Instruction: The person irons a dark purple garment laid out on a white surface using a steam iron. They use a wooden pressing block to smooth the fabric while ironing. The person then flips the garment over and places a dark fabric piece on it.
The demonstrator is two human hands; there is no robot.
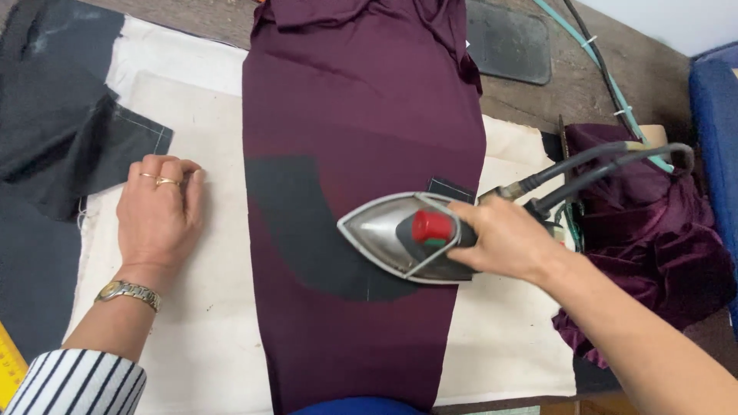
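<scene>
A long strip of dark maroon fabric (361, 100) lies down the middle of a cream pressing cloth (207, 307). A curved black fabric piece (304, 230) rests on the maroon strip. My right hand (503, 238) grips the handle of a silver steam iron (384, 227) with a red knob, its nose pointing left over the black piece. My left hand (159, 211) lies flat, palm down, on the cream cloth just left of the maroon strip, holding nothing. It wears rings and a wristwatch.
Black fabric pieces (61, 131) lie at the left. A bunched maroon velvet cloth (653, 230) sits at the right, with the iron's hoses (600, 165) above it. A dark pad (507, 42) lies at the back on the wooden table. A yellow ruler (9, 365) shows at bottom left.
</scene>
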